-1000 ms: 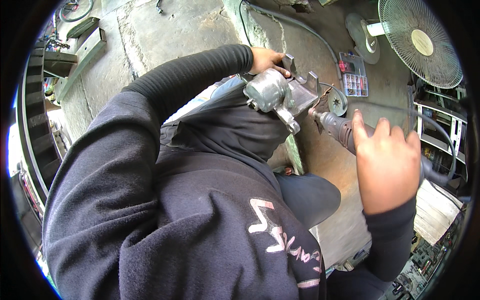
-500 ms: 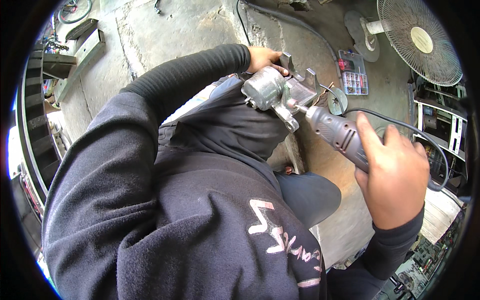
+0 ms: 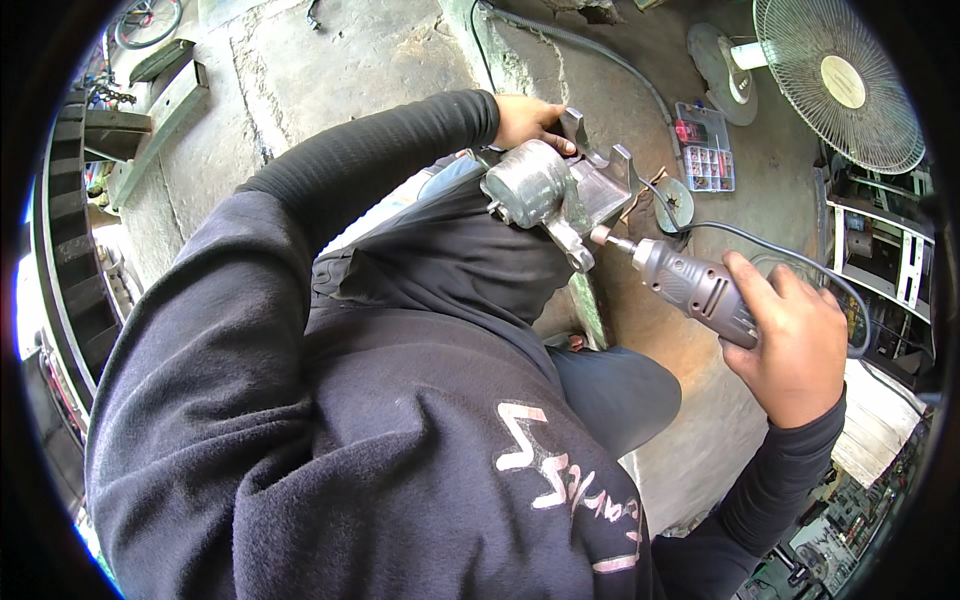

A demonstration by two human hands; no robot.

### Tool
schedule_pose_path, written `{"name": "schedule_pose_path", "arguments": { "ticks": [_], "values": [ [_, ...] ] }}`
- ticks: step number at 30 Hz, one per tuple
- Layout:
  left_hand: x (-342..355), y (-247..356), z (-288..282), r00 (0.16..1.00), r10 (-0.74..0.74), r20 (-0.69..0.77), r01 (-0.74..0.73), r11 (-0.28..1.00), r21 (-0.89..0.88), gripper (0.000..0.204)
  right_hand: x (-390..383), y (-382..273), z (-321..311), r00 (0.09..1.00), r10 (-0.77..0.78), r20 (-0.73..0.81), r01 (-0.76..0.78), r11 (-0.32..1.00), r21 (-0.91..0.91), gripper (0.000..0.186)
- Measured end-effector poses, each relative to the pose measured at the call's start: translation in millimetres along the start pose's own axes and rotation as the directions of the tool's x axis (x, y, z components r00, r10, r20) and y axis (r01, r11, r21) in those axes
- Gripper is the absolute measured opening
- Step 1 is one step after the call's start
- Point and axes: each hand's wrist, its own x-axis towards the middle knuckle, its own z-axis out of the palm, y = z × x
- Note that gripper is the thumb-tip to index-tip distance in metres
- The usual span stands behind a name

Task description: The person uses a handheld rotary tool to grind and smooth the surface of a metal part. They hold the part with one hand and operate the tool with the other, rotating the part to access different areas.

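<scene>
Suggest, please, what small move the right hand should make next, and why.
I would probably have the right hand ease the dark grey, cylindrical rotary tool gently toward the silvery, forked metal casting: the tool's small, brownish, rounded tip points at the casting from close by, though contact is hard to tell, and the left hand has hold of the casting's far side.

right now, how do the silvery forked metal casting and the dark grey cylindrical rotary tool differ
The silvery forked metal casting is broad and irregular, with a rounded body; the dark grey cylindrical rotary tool is long and slim.
The casting is bare, silvery metal; the rotary tool has a dark casing with slots.
The casting is in the left hand, the rotary tool in the right hand.
Both are hand-held.
</scene>
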Motion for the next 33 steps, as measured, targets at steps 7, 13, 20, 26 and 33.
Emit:
{"name": "schedule_pose_path", "arguments": {
  "ticks": [7,13,20,26,33],
  "values": [
    [-15,9,2,0.991,-0.013,-0.132,0.018,0.999,0.036,0.071,-40,-14,60,0.958,0.285,0.033,-0.249,0.769,0.589,0.076],
    [-59,-8,32,0.847,-0.171,-0.503,0.133,0.985,-0.112,0.056,-66,-84,122,0.872,0.426,0.241,-0.288,0.049,0.956,0.073],
    [-98,-3,62,0.651,-0.319,-0.689,0.176,0.946,-0.272,0.048,-64,-135,153,0.831,0.534,0.155,-0.170,-0.022,0.985,0.081],
    [-93,4,64,0.571,-0.331,-0.751,0.162,0.942,-0.293,0.045,-57,-144,148,0.807,0.589,-0.048,-0.225,0.381,0.896,0.077],
    [-94,6,68,0.551,-0.350,-0.758,0.135,0.933,-0.333,0.042,-46,-147,157,0.791,0.604,-0.100,-0.292,0.516,0.805,0.079]
  ]
}}
